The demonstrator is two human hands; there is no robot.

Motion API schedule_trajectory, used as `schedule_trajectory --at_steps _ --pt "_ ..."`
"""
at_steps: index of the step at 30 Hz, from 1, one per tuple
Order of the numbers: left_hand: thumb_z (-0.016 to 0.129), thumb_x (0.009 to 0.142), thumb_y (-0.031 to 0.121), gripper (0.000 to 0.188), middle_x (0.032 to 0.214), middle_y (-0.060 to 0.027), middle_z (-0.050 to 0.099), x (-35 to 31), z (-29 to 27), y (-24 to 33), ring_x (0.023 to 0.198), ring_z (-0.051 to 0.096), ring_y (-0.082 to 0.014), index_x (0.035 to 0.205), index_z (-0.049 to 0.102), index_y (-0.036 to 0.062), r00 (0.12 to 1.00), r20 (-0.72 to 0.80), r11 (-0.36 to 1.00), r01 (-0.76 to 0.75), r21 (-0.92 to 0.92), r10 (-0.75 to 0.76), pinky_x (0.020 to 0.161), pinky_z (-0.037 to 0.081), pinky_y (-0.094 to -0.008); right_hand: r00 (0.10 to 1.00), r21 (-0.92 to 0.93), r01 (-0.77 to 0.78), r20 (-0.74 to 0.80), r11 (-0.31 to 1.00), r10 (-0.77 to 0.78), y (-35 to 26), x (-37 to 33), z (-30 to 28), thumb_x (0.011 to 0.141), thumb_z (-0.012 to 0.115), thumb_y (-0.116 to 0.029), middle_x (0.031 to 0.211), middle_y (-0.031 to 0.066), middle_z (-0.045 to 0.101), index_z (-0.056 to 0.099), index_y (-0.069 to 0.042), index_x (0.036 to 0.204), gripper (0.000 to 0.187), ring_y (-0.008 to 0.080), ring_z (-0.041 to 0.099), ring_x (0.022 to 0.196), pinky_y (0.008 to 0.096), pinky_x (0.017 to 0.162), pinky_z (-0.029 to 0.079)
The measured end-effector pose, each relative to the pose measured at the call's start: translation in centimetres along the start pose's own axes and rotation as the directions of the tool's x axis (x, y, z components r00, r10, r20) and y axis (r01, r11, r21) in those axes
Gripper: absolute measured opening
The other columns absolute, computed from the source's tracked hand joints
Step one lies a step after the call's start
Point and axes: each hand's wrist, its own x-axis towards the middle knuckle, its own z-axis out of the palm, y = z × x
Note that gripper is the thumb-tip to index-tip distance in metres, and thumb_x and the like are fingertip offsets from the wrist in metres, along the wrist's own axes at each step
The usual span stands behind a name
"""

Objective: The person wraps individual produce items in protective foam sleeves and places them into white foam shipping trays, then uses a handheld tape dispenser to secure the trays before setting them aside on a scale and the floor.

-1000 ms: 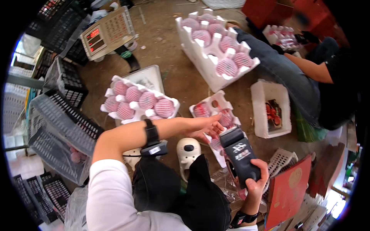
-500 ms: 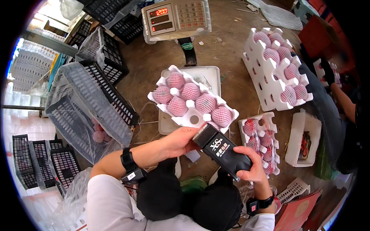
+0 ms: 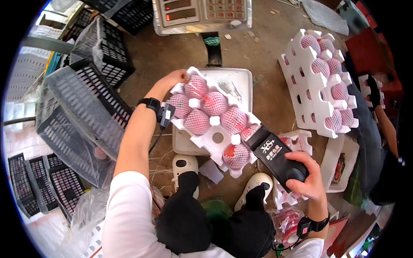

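Observation:
A white foam tray (image 3: 201, 141) of net-wrapped round fruit (image 3: 197, 122) rests on the scale platform, set askew. One of its cups has no fruit. My right hand (image 3: 307, 174) grips a black tape dispenser (image 3: 279, 157), whose front end meets the tray's near right corner. From there a shiny clear strip of tape (image 3: 215, 102) runs over the far row of fruit. At the strip's other end, my left hand (image 3: 174, 80) is closed at the tray's far left corner; its fingertips are partly hidden there, and the tape seems pinched in them.
The scale's display (image 3: 202, 13) stands beyond the platform (image 3: 241, 81). Black crates (image 3: 77, 116) line the left. To the right are stacked foam trays of fruit (image 3: 318, 90), a white foam box (image 3: 340, 165) and another person's leg (image 3: 365, 129). A tape roll (image 3: 289, 228) lies near my right forearm.
My left hand has moved from the dispenser's mouth to the tray's far left corner, drawing tape across the fruit. My right hand has shifted the dispenser rightward, uncovering a fruit at the tray's near end.

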Motion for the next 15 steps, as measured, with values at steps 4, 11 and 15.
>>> schedule_trajectory --at_steps 4,11,15 --pt "0.06 0.08 0.018 0.016 0.079 -0.0175 0.068 -0.1 -0.2 4.7 0.077 0.066 -0.0295 0.084 0.066 0.0038 0.977 -0.208 0.801 0.094 0.591 0.039 0.069 0.05 -0.0391 0.997 -0.088 -0.058 0.04 0.994 0.061 1.1 -0.3 -0.8 0.069 0.075 -0.008 0.099 0.0054 0.064 0.059 -0.002 0.12 0.054 0.0146 0.063 0.085 0.0266 0.076 0.05" --pt "0.042 0.094 0.05 0.062 0.093 -0.0225 0.069 -4.7 5.2 12.4 0.087 0.066 -0.0441 0.138 0.035 0.0062 0.903 -0.404 0.755 0.364 0.545 -0.144 0.079 0.049 -0.0528 0.999 -0.121 0.015 0.041 0.993 -0.011 3.9 -0.5 -2.1 0.07 0.075 -0.011 0.098 0.008 0.066 0.06 -0.003 0.12 0.053 0.0143 0.064 0.081 0.0267 0.072 0.05" --pt "0.041 0.094 0.049 0.06 0.092 -0.0243 0.068 -4.8 6.2 12.0 0.086 0.065 -0.0453 0.141 0.03 0.0116 0.879 -0.468 0.74 0.376 0.559 -0.092 0.077 0.049 -0.0545 0.999 -0.22 0.004 0.032 0.975 0.003 3.3 -5.4 -4.9 0.064 0.074 -0.016 0.096 0.0142 0.069 0.064 -0.001 0.112 0.051 0.0208 0.068 0.082 0.0295 0.075 0.052"
